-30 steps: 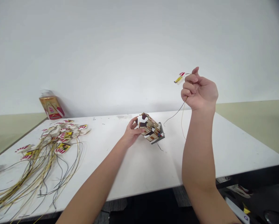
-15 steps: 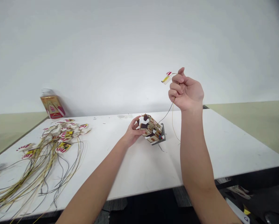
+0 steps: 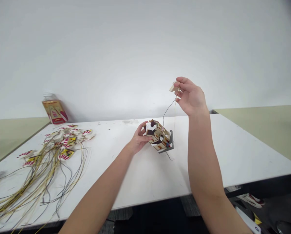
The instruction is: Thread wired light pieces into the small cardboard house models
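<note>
My left hand (image 3: 139, 139) is closed on a small model house (image 3: 158, 138) with cream walls and dark roof parts, tilted on its grey base (image 3: 171, 140) above the table. Raised over the table to the right, my right hand (image 3: 189, 96) has its fingers curled around thin dark and yellow wires (image 3: 170, 105). A small cream-coloured piece (image 3: 174, 87) shows at those fingertips, partly hidden by them. The dark wire runs down from the right hand to the house. A short dark wire end sticks out below the base.
On the left of the white table (image 3: 126, 182) lies a heap of red, white and yellow pieces (image 3: 67, 140) with long yellow and black wires (image 3: 26, 187). A gold and red bottle (image 3: 54, 109) stands behind them by the wall.
My right hand has moved slightly down and left and turned, and the small piece now shows its plain cream side. The house has shifted very slightly in my left hand.
</note>
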Tool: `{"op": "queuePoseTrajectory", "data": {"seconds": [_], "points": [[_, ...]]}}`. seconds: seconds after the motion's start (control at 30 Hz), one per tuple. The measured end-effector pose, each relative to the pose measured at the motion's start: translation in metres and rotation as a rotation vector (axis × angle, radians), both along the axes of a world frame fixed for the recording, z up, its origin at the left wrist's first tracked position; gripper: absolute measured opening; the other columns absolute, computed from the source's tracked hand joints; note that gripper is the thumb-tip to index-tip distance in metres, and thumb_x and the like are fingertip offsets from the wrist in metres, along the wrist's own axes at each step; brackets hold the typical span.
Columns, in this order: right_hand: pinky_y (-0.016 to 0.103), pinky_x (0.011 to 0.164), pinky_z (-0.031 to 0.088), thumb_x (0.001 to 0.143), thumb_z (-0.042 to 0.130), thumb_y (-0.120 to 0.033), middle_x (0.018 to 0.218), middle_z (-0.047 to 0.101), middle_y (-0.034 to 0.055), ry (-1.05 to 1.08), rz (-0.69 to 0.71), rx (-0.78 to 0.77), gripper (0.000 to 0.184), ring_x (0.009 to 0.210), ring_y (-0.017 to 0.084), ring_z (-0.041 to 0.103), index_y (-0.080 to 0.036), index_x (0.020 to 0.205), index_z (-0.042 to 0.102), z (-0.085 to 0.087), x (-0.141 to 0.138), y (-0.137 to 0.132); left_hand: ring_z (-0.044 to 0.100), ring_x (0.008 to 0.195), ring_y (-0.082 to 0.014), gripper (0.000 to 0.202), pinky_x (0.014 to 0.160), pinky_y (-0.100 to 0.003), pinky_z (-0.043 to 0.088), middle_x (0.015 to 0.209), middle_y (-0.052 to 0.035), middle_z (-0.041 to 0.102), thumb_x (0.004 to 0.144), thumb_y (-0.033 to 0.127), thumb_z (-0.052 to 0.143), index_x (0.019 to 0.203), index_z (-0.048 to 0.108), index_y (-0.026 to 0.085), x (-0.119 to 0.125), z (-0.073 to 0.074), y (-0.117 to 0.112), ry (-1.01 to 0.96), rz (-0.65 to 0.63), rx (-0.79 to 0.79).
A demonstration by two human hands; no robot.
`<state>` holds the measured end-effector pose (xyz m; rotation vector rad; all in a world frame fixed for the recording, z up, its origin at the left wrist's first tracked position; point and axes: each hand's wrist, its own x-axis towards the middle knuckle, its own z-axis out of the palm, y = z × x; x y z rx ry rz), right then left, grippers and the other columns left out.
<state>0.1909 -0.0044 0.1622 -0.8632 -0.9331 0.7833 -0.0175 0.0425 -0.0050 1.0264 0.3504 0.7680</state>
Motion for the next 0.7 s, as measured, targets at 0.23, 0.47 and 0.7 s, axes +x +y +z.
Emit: {"op": "queuePoseTrajectory", "data": {"seconds": [0.23,0.47,0.7], "points": [[0.022,0.048,0.040,0.075,0.068,-0.035,0.087,0.066,-0.0040,-0.095,-0.020,0.123,0.018,0.060,0.007,0.053,-0.028,0.090,0.061,0.0026,0.0012,-0.0046,0.060,0.107,-0.0290,0.084,0.089,-0.043,0.046,0.114,-0.0056,0.063,0.052,0.008,0.080,0.128,0.051,0.031,0.0001,0.0005,-0.0004,0.007,-0.004,0.000],[0.028,0.052,0.047,0.076,0.070,-0.041,0.089,0.065,-0.0033,-0.108,-0.011,0.209,0.024,0.064,0.012,0.057,-0.032,0.095,0.058,0.0025,0.0066,-0.0065,0.062,0.101,-0.0272,0.083,0.087,-0.042,0.046,0.105,-0.0029,0.065,0.052,0.006,0.080,0.126,0.053,0.032,0.0001,-0.0050,0.0026,0.004,0.023,-0.046],[0.027,0.053,0.046,0.078,0.068,-0.040,0.089,0.065,-0.0038,-0.093,0.000,0.202,0.021,0.063,0.010,0.057,-0.032,0.094,0.058,0.0014,0.0098,-0.0057,0.064,0.096,-0.0235,0.079,0.083,-0.037,0.047,0.102,-0.0007,0.067,0.052,0.006,0.080,0.122,0.056,0.033,-0.0003,-0.0051,0.0033,-0.032,0.039,-0.103]]}}
